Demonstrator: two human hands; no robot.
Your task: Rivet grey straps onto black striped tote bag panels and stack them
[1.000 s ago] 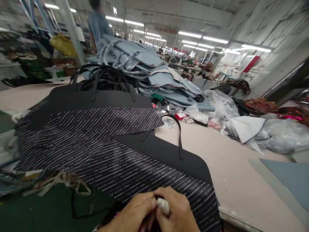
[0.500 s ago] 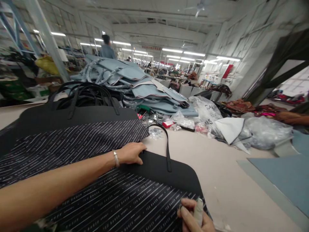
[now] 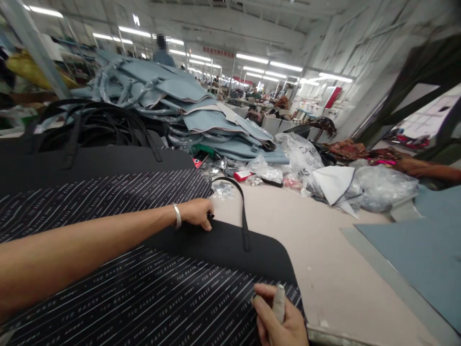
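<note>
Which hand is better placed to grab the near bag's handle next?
Probably left: the left hand sits at the black handle's left end, while the right hand rests farther back on the striped bag.

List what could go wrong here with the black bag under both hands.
1. The black bag has its near corner at the edge of the table, by the right hand. A tug that way may slide it off.
2. Its strap loops toward the clear packets. Shifting the bag could snag or scatter them.
3. The left hand reaches across, forearm over the striped panel, and might drag or crease it.
</note>
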